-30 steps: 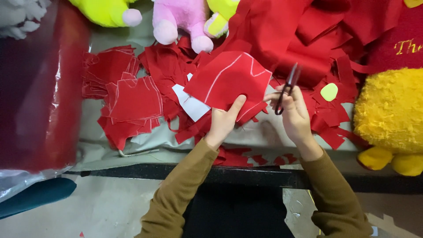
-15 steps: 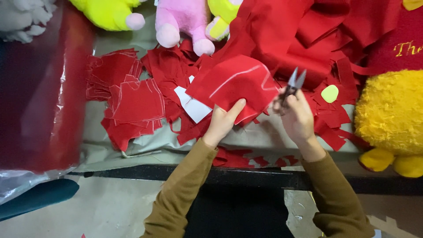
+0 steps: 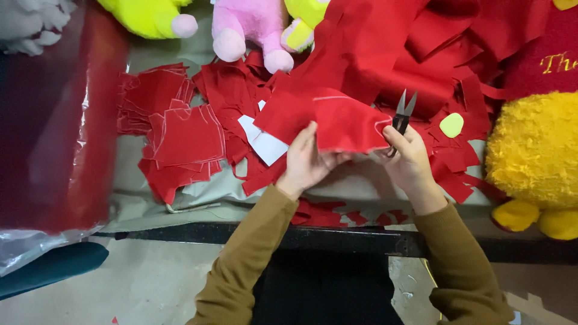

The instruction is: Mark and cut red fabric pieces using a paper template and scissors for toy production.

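My left hand (image 3: 308,164) gripped the red fabric piece (image 3: 337,120) above the worktop (image 3: 180,204). My right hand (image 3: 409,159) had raised the snips (image 3: 402,114), blades parted, to its right edge: cutting had begun.

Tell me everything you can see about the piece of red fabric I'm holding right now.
The red fabric piece looks like soft felt or fleece, with a pale chalk-like line along its top and right edge. It is held above the table, draped and slightly folded. The left hand grips its lower edge; the right hand, holding small dark scissors with blades open and pointing up, meets its right edge.
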